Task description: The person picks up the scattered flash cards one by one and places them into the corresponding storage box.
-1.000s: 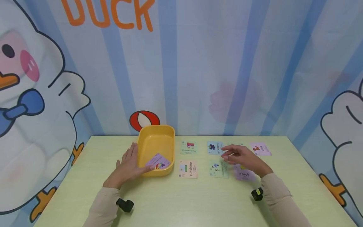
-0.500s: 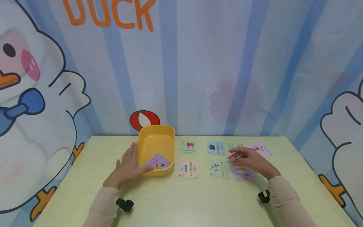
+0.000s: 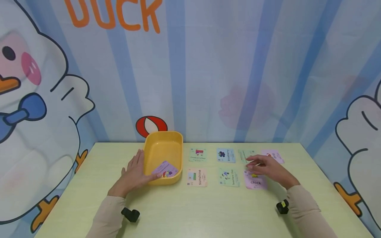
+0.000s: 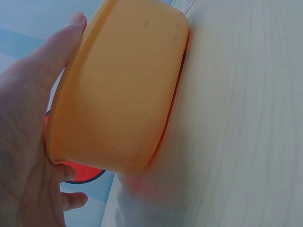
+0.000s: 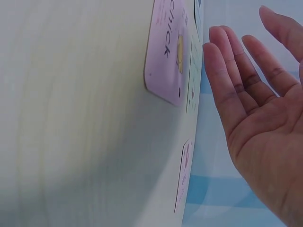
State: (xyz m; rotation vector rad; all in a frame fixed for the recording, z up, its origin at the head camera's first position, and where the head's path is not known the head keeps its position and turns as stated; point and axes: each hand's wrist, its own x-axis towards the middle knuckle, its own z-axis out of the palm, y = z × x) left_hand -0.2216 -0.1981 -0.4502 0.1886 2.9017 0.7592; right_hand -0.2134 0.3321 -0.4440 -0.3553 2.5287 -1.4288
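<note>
My left hand [image 3: 132, 173] rests against the left side of a yellow plastic basket [image 3: 163, 140], fingers straight along its side and thumb over the near rim. A purple picture card [image 3: 165, 168] lies inside the basket, at its near end. Over the right-hand cards hovers my right hand [image 3: 269, 169], fingers loosely bent and holding nothing, as the right wrist view also shows. Nearest it are the purple "chick" card [image 3: 255, 181], a green card [image 3: 244, 154] partly hidden by the fingertips, and the purple "dog" card [image 3: 275, 155], partly covered by the hand.
Left of those lie the blue "blueberry" card [image 3: 226, 155], green "Teachers' Day" card [image 3: 229, 177], green "Children's Day" card [image 3: 197, 154] and pink "sunshine" card [image 3: 197, 177], flat in two rows on the pale table [image 3: 202, 211]. A striped duck-print curtain [image 3: 202, 82] hangs behind.
My right hand has moved to the right, away from the blueberry card, uncovering more of the green card and the chick card. The left hand and basket have stayed put.
</note>
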